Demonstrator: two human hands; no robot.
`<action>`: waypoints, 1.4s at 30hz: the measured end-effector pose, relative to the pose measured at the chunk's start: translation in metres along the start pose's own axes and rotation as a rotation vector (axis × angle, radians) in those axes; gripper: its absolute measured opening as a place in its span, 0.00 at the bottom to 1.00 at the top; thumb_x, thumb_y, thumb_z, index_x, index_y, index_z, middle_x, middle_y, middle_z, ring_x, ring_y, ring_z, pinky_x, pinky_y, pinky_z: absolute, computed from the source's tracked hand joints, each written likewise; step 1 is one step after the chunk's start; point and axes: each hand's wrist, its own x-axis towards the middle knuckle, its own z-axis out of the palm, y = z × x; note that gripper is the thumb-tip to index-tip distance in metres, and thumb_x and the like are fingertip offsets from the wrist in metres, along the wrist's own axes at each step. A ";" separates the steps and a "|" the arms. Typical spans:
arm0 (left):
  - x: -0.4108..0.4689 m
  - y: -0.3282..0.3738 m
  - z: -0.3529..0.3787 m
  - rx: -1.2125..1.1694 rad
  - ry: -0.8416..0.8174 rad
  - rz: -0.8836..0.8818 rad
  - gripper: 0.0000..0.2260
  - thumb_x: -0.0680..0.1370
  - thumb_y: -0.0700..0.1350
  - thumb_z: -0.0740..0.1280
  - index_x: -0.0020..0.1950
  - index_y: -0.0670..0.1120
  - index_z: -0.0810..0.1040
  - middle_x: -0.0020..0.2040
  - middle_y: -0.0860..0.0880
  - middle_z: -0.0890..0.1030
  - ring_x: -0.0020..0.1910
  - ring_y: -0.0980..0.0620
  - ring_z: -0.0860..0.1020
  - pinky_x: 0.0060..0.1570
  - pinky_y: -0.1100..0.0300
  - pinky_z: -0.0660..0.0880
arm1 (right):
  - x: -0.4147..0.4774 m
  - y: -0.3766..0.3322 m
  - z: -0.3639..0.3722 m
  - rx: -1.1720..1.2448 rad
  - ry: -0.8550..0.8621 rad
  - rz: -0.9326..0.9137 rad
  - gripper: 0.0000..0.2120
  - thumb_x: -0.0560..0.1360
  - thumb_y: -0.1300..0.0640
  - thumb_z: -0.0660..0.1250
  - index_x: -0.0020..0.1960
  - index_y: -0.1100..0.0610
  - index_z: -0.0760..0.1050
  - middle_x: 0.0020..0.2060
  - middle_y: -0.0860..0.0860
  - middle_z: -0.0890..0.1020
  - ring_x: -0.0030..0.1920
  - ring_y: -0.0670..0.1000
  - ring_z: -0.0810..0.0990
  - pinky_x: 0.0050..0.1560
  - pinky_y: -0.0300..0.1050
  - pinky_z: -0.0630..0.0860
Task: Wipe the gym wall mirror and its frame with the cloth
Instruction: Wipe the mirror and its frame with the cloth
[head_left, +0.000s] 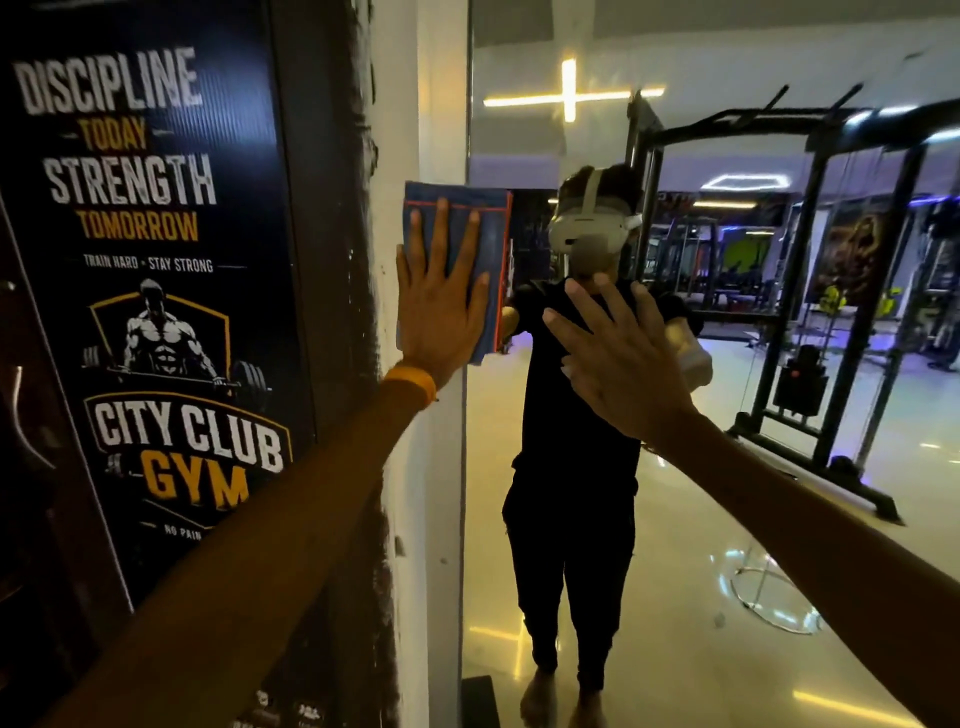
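— Fingers (441, 228) of the left hand (439, 306) are spread flat and pressed on the folded blue cloth with an orange stitched line (467, 249), right?

— Yes. They lie splayed on top of it, not curled around it; the palm pins the cloth against the pale white mirror frame (441, 467). The cloth's right part laps over the frame's edge onto the large wall mirror (675, 571).

— How far does the cloth show past the fingers?

— Above the fingertips and out to their right; its lower corner shows beside the wrist, which wears an orange band (413, 384).

— And the right hand (623, 358)?

— Open, fingers apart, holding nothing, raised in front of the glass, well to the right of the cloth. Whether it touches the mirror I cannot tell.

— What else is around?

— Left of the frame is a rough dark strip of wall (337, 260), then a dark gym poster with white and yellow lettering (156, 260). The mirror reflects a person in black clothes, a black cable machine (831, 312) and a glossy floor. Both forearms cross the lower view, the left one covering part of the poster.
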 end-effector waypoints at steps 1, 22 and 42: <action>0.011 0.002 0.000 0.007 0.019 -0.004 0.29 0.86 0.57 0.53 0.84 0.43 0.56 0.84 0.37 0.52 0.83 0.34 0.47 0.81 0.42 0.40 | 0.004 0.001 0.002 -0.004 0.016 0.017 0.28 0.82 0.44 0.62 0.80 0.49 0.64 0.82 0.56 0.60 0.81 0.64 0.56 0.78 0.68 0.54; 0.059 0.005 -0.001 0.099 0.098 0.019 0.30 0.86 0.58 0.51 0.84 0.44 0.56 0.85 0.39 0.51 0.84 0.37 0.46 0.82 0.40 0.42 | 0.112 0.059 -0.011 -0.056 0.154 0.050 0.31 0.84 0.37 0.51 0.84 0.46 0.53 0.83 0.56 0.53 0.83 0.62 0.50 0.79 0.70 0.50; 0.050 -0.005 0.002 0.079 0.074 0.072 0.30 0.86 0.57 0.50 0.84 0.42 0.55 0.85 0.39 0.49 0.84 0.36 0.46 0.80 0.34 0.47 | 0.109 0.060 -0.001 -0.053 0.246 0.033 0.31 0.84 0.38 0.51 0.84 0.48 0.56 0.83 0.57 0.53 0.83 0.61 0.48 0.80 0.65 0.41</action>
